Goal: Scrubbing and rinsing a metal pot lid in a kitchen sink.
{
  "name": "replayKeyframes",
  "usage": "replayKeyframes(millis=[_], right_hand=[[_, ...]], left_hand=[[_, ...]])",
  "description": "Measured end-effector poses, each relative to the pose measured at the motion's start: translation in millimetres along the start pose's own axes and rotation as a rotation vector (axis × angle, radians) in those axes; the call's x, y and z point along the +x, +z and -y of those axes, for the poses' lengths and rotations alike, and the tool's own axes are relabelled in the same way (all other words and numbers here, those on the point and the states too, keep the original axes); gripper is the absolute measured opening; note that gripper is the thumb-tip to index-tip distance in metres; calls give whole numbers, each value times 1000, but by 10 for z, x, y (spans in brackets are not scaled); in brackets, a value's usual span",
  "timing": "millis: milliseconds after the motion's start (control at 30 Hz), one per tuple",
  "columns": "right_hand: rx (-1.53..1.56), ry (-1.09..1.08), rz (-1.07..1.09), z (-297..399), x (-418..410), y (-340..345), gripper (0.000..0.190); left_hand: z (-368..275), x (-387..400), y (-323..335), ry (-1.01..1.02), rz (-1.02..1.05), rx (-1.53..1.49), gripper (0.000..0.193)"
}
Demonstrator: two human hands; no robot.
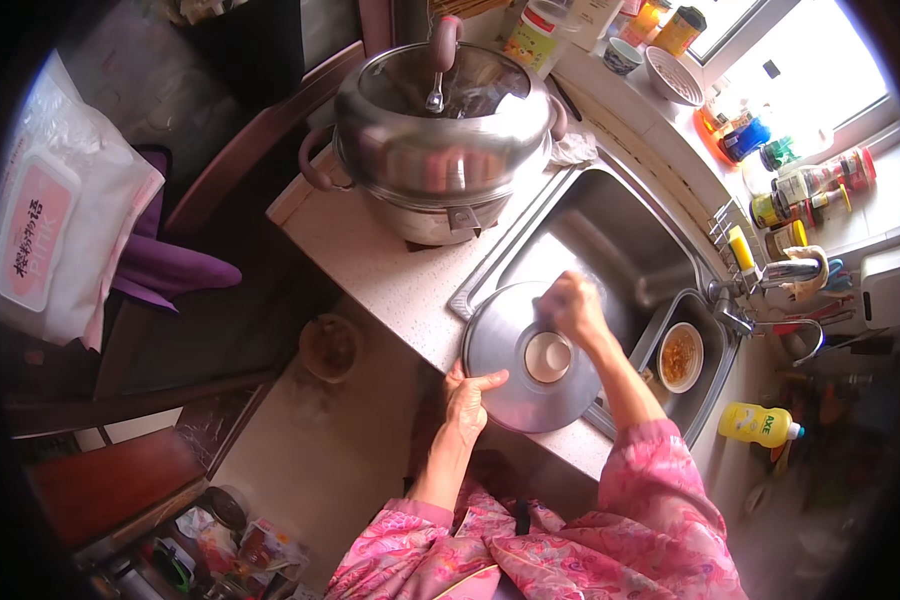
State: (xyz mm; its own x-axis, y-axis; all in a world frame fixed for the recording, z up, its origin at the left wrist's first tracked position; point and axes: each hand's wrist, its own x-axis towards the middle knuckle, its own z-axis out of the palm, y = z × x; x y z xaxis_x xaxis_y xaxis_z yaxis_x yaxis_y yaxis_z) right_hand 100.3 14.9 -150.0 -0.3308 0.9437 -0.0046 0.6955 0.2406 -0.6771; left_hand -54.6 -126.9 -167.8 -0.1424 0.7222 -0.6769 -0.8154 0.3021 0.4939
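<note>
A round metal pot lid (510,405) with a pale knob is held over the front edge of the sink. My left hand (468,397) grips its near left rim, thumb on top. On the lid's far side lies my right hand (572,304), fingers curled and blurred; whether something is in it cannot be told. Beyond the lid is the stainless steel sink basin (607,225). A small basin at the right holds a white bowl (680,358) with orange-brown bits in it.
A large steel steamer pot (442,150) with a glass lid stands on the counter (367,277) left of the sink. A faucet (731,307) and a yellow detergent bottle (757,424) are at the right. Jars (795,184) line the windowsill. A bowl (331,347) sits below the counter.
</note>
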Motion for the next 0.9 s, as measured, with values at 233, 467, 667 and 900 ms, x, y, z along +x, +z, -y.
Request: replayKeyframes(millis=[233, 467, 667, 900], right_hand=[[37, -183, 101, 247, -52, 142, 7], [-79, -305, -18, 286, -52, 330, 6], [-49, -276, 37, 106, -59, 396, 7], [-206, -279, 56, 63, 51, 261, 6]], left_hand=[[77, 66, -102, -14, 8, -8, 54], [64, 48, -109, 16, -20, -11, 51], [85, 84, -85, -1, -44, -28, 56], [68, 65, -19, 8, -18, 17, 54]])
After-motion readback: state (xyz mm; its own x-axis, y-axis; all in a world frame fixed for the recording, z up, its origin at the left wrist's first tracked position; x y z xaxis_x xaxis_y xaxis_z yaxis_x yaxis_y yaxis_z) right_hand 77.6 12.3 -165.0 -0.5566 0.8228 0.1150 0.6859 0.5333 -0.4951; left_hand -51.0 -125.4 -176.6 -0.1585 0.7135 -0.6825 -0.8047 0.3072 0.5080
